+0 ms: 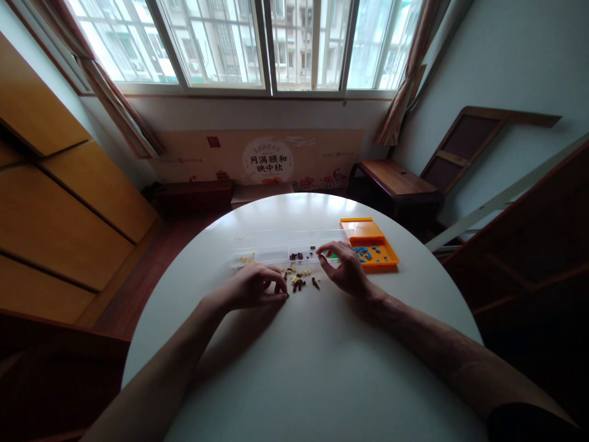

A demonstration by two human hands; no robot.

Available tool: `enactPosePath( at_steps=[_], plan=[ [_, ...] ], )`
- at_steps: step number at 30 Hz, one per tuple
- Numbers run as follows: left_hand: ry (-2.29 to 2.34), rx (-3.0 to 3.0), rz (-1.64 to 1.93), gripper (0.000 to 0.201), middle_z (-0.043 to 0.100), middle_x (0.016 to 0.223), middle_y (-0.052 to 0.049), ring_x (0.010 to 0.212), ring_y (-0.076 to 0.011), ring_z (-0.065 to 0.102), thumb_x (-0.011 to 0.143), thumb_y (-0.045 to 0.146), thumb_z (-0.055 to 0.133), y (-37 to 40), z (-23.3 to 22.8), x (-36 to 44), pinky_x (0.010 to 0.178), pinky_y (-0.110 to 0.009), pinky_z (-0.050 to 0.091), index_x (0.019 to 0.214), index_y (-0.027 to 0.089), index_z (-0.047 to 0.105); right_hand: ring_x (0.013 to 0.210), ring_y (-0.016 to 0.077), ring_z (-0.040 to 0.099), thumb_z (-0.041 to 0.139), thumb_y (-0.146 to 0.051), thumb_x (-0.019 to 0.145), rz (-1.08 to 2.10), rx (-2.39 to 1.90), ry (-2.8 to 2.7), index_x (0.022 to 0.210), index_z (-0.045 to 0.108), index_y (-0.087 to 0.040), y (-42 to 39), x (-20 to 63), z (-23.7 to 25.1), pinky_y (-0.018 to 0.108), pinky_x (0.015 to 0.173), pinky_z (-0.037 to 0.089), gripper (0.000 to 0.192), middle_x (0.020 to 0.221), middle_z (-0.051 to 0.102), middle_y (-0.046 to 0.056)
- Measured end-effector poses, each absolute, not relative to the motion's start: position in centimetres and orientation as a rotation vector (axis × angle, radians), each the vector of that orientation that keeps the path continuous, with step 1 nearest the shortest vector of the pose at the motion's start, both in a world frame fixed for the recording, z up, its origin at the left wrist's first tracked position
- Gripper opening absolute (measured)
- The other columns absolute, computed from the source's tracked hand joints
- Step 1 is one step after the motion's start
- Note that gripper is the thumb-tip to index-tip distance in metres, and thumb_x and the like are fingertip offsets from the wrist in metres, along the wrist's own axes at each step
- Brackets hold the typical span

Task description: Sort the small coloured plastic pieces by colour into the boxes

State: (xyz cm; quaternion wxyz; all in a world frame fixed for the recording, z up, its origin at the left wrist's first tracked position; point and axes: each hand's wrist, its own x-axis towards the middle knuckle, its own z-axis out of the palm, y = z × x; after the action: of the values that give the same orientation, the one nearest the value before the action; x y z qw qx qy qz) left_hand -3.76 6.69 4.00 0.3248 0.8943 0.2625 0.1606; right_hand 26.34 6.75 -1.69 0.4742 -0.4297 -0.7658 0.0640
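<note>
A scatter of small brown and pale pieces (300,281) lies at the centre of the frame on a round white table (322,368), between a seated person's two bare hands. The left hand (255,286), just left of centre, rests on the tabletop with fingers curled together, their tips touching down at the edge of the scatter; whether they pinch a piece cannot be told at this distance. The right hand (343,267), just right of centre, hovers with thumb and forefinger drawn close, apparently nipping something tiny over a clear compartment box (271,253) (a few brown and yellow bits sit in its cells). Touching the box's right end is an orange tray (370,242) holding blue pieces (365,252). Beyond the table, in the upper frame, are curtained windows (257,43) and a printed board (267,161).
</note>
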Motion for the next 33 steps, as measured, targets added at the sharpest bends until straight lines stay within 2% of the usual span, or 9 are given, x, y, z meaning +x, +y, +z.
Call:
enactPosePath(
  at_steps=[3, 8, 12, 18, 22, 25, 33],
  plan=[
    [0.687, 2.351, 0.443, 0.018, 0.074, 0.084, -0.005, 0.064, -0.0097, 0.055, 0.099, 0.034, 0.075, 6.8, 3.5, -3.7, 0.061, -0.02, 0.045, 0.095, 0.019, 0.084, 0.089, 0.0229, 0.072, 0.069, -0.013, 0.097, 0.136, -0.971, -1.961, 0.101, 0.072, -0.026, 6.6, 26.3, -1.6, 0.042, 0.093, 0.053, 0.014, 0.099, 0.079, 0.002],
    [0.746, 2.316, 0.542, 0.022, 0.074, 0.087, -0.005, 0.065, -0.0097, 0.055, 0.103, 0.038, 0.072, 6.8, 2.8, -3.6, 0.064, -0.021, 0.047, 0.099, 0.018, 0.081, 0.102, 0.0241, 0.074, 0.069, -0.016, 0.099, 0.138, -0.852, -2.077, 0.105, 0.072, -0.027, 6.4, 26.4, -1.6, 0.042, 0.097, 0.054, 0.013, 0.107, 0.081, 0.004],
    [0.816, 2.184, 0.717, 0.028, 0.073, 0.081, -0.003, 0.063, -0.0093, 0.054, 0.106, 0.042, 0.07, 6.3, 2.6, -2.2, 0.06, -0.019, 0.043, 0.102, 0.016, 0.08, 0.1, 0.0243, 0.074, 0.073, -0.026, 0.103, 0.17, -0.706, -2.181, 0.106, 0.072, -0.028, 6.2, 26.3, -1.1, 0.042, 0.095, 0.055, 0.004, 0.105, 0.082, 0.004],
    [0.827, 1.963, 0.807, 0.038, 0.077, 0.085, -0.008, 0.063, -0.0102, 0.059, 0.102, 0.05, 0.075, 5.6, 1.8, 0.2, 0.057, -0.019, 0.044, 0.1, 0.012, 0.08, 0.097, 0.023, 0.075, 0.074, -0.035, 0.107, 0.182, -0.639, -2.237, 0.108, 0.072, -0.028, 6.1, 26.2, -0.7, 0.042, 0.095, 0.056, 0.007, 0.106, 0.083, 0.003],
    [0.789, 1.986, 0.836, 0.035, 0.079, 0.088, -0.008, 0.062, -0.0091, 0.058, 0.1, 0.047, 0.078, 5.9, 1.2, 0.2, 0.058, -0.019, 0.045, 0.103, 0.012, 0.082, 0.095, 0.0223, 0.074, 0.068, -0.034, 0.11, 0.157, -0.62, -2.264, 0.106, 0.073, -0.027, 6.2, 26.2, -0.7, 0.041, 0.094, 0.055, 0.009, 0.102, 0.082, 0.003],
    [0.761, 1.994, 0.847, 0.03, 0.08, 0.093, -0.01, 0.066, -0.0103, 0.062, 0.102, 0.042, 0.077, 5.9, 1.2, -0.1, 0.061, -0.02, 0.047, 0.105, 0.013, 0.083, 0.094, 0.022, 0.074, 0.071, -0.031, 0.108, 0.155, -0.595, -2.239, 0.107, 0.072, -0.027, 6.0, 26.2, -0.6, 0.041, 0.094, 0.056, 0.004, 0.102, 0.082, 0.003],
    [0.743, 1.973, 0.878, 0.022, 0.081, 0.09, -0.009, 0.065, -0.0101, 0.063, 0.1, 0.034, 0.079, 5.8, 1.1, 0.0, 0.06, -0.019, 0.046, 0.104, 0.013, 0.083, 0.091, 0.0214, 0.074, 0.071, -0.023, 0.106, 0.121, -0.545, -2.226, 0.107, 0.073, -0.026, 6.3, 26.1, -0.9, 0.041, 0.092, 0.056, 0.004, 0.097, 0.082, 0.003]
  ],
)
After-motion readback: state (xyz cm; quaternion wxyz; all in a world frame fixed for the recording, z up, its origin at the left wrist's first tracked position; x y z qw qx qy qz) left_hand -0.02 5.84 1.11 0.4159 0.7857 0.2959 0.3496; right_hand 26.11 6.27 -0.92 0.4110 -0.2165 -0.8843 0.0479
